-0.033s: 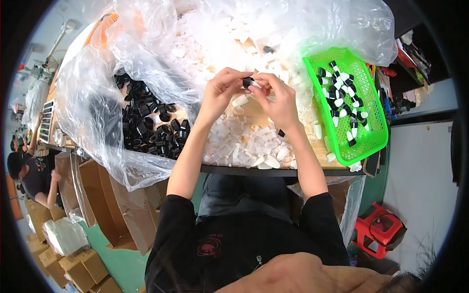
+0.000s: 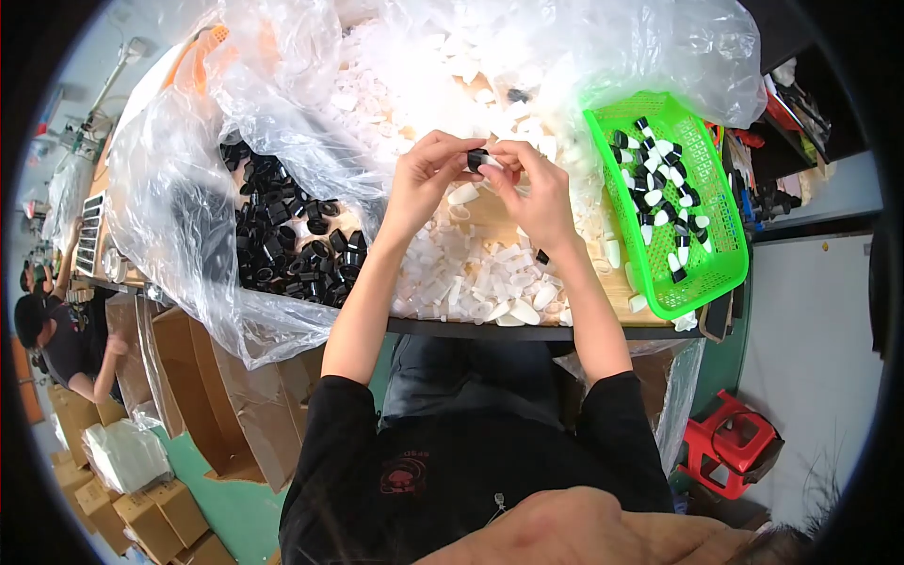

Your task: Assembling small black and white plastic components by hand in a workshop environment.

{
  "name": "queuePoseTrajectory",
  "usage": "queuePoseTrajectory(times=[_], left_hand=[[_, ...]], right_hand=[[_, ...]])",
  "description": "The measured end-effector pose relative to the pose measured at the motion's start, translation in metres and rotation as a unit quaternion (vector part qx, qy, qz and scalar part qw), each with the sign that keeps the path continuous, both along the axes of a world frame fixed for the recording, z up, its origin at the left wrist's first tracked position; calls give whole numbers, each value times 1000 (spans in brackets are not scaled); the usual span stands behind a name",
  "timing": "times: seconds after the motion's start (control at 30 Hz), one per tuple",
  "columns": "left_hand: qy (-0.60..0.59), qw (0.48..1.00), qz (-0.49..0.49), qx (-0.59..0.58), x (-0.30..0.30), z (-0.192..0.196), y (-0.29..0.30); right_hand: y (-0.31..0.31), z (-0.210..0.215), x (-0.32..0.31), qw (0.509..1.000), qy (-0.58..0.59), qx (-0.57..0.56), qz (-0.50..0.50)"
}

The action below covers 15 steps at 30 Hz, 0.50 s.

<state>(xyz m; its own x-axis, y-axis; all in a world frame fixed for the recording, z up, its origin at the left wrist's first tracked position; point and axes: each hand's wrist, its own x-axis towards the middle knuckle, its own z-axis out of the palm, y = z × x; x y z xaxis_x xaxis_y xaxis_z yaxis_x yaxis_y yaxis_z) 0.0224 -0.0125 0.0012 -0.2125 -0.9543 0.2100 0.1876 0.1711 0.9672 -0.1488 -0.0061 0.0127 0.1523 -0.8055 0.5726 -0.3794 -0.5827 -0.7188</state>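
Over the table's middle, my two hands meet at a small black cap (image 2: 476, 159) with a white plastic piece (image 2: 492, 163) at its right side. Thumb and forefinger of my left hand (image 2: 424, 184) pinch the black cap. My right hand (image 2: 537, 196) closes its fingertips on the white piece; they partly cover it, so how deep it sits in the cap is hidden. Loose white pieces (image 2: 499, 282) lie heaped below and beyond my hands. To the left, many black caps (image 2: 292, 259) lie in an opened clear plastic bag (image 2: 179, 217).
A green plastic basket (image 2: 674, 299) at the right holds several black-and-white joined pieces (image 2: 654, 197). Clear sheeting (image 2: 659, 47) covers the far side. Below the table edge are cardboard boxes (image 2: 202, 395) at left and a red stool (image 2: 725, 443) at right. Another person (image 2: 71, 339) works far left.
My hands and the pieces in them stay almost exactly in place. At the far left, the other person's hand has shifted slightly.
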Motion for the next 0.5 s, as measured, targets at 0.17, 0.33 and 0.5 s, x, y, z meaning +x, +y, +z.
queuePoseTrajectory(times=[0.17, 0.33, 0.5], left_hand=[[-40, 997, 62, -33, -3, -2, 2], [-33, 995, 90, -36, -11, -1, 5], [10, 988, 154, -27, -11, -9, -2]], right_hand=[[-1, -6, 2, 1000, -6, 30, 3], [1, -12, 11, 998, -49, 23, -30], [1, -7, 10, 971, -214, 108, 7]])
